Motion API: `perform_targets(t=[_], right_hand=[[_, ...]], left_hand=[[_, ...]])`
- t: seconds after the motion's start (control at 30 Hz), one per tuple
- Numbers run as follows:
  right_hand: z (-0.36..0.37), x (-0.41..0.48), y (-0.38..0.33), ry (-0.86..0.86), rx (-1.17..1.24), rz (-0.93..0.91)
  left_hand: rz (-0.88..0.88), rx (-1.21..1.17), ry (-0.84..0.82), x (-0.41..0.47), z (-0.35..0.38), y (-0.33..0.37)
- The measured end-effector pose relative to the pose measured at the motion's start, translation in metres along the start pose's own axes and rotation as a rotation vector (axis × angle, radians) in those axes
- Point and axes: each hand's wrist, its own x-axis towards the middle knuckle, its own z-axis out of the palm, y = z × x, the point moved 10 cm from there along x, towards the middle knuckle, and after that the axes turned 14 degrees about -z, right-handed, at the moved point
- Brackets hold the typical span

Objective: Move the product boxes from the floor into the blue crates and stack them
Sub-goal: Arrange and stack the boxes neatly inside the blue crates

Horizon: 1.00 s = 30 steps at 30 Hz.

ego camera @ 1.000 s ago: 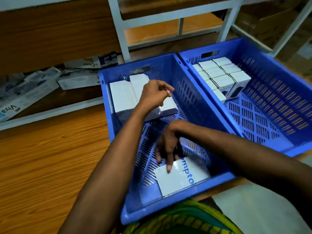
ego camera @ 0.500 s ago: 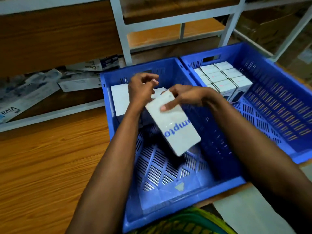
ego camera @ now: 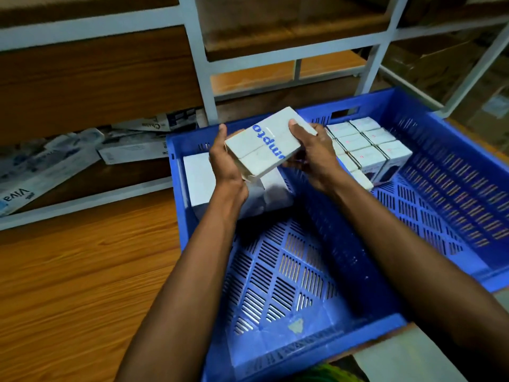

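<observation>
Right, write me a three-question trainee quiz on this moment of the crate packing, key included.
1. True or false: the white box with blue lettering lies flat on a crate floor.
2. What holds that box? A) one hand only B) both hands C) neither hand
3. Fill in: the block of small white boxes stands in the ___ of the two blue crates.
Key: 1 false, it is held up over the left blue crate. 2 B, the left hand and the right hand both grip it. 3 right, they stand in the right blue crate.
</observation>
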Motion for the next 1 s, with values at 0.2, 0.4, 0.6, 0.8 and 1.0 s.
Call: perform_targets(t=[0.2, 0.4, 0.6, 0.8, 1.0], right_hand=[[-0.011, 0.001, -0.01, 0.054, -0.187, -0.088], [-0.006, -0.004, -0.009, 0.042, -0.46, -0.197], [-0.01, 0.0, -0.007, 0.02, -0.444, -0.198], [-0.012, -0.003, -0.021, 0.071, -0.425, -0.304], [-0.011, 0.014, -0.031, -0.037, -0.287, -0.237]], left_hand=[[0.152, 0.12, 0.267, 0.008, -0.036, 0.028], [0.198, 0.282, 0.234, -0.001, -0.019, 0.024], [0.125, 0.254, 0.305, 0.001, -0.027, 0.016], [0.039, 0.276, 0.224, 0.002, -0.017, 0.004], [-0.003, 0.334, 0.003, 0.011, -0.004, 0.011]])
